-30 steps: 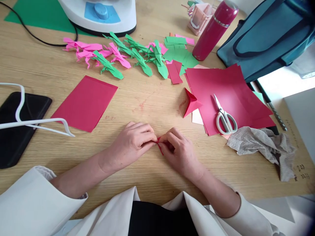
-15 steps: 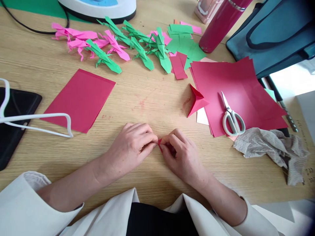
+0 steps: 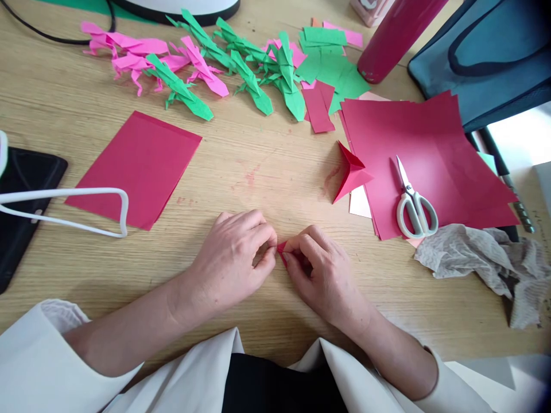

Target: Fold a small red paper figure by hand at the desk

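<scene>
My left hand [image 3: 232, 258] and my right hand [image 3: 321, 269] meet over the wooden table [image 3: 267, 166], both pinching a small folded piece of red paper [image 3: 282, 250]. Only a corner of that paper shows between the fingertips; the rest is hidden under my fingers. A half-folded red paper shape [image 3: 350, 172] stands just beyond my right hand. A single red sheet [image 3: 138, 166] lies flat beyond my left hand.
A stack of red sheets [image 3: 434, 149] with white-handled scissors [image 3: 412, 202] lies right. Several pink and green folded figures [image 3: 224, 63] line the back. A crumpled cloth [image 3: 477, 258], dark red bottle [image 3: 396, 34], blue bag [image 3: 486, 57], white hanger [image 3: 69, 206] and black tray [image 3: 23, 195] surround.
My hands stay pinched on the small red paper, with the fingers shifting slightly. The view has tilted down a little, so the table items sit higher in the frame.
</scene>
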Motion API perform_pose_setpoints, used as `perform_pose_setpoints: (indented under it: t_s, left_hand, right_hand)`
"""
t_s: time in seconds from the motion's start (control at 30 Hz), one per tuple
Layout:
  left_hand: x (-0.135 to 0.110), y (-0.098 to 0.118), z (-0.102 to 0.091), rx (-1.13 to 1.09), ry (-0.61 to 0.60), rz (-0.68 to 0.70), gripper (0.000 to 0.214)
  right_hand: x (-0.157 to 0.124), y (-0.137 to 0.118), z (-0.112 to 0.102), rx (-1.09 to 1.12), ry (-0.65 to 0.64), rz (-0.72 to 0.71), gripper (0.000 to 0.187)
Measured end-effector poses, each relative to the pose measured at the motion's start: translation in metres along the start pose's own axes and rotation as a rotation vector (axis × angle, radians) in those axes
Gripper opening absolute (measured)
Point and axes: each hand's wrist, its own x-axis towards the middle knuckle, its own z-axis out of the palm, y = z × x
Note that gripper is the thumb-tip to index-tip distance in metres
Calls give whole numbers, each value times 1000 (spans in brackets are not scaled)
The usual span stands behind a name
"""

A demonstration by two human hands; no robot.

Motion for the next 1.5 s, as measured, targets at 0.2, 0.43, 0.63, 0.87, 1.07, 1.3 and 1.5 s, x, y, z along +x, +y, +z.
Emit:
perform_pose_setpoints:
  t_s: [0.2, 0.43, 0.63, 0.87, 1.07, 1.3, 1.5]
  left_hand:
    - [2, 3, -1, 48, -16, -7, 11]
    - [5, 5, -1, 130, -34, 9, 13]
    - [5, 6, -1, 199, -63, 6, 15]
    - [8, 8, -3, 205, -74, -10, 11]
    - [9, 8, -4, 232, -115, -24, 10]
    - [10, 8, -2, 276, -109, -10, 11]
    - [1, -6, -4, 121, -33, 112, 8]
  right_hand:
    - [-3, 10, -7, 95, -22, -84, 15]
    - [-5, 26, -16, 52, -108, -292, 21]
    - [-4, 30, -21, -73, -142, -427, 32]
    - [-4, 29, -22, -134, -130, -483, 30]
    - [-4, 28, -21, -156, -126, -486, 28]
    - [-5, 22, -26, -193, -164, -452, 30]
    - [-4, 21, -27, -200, -186, -434, 32]
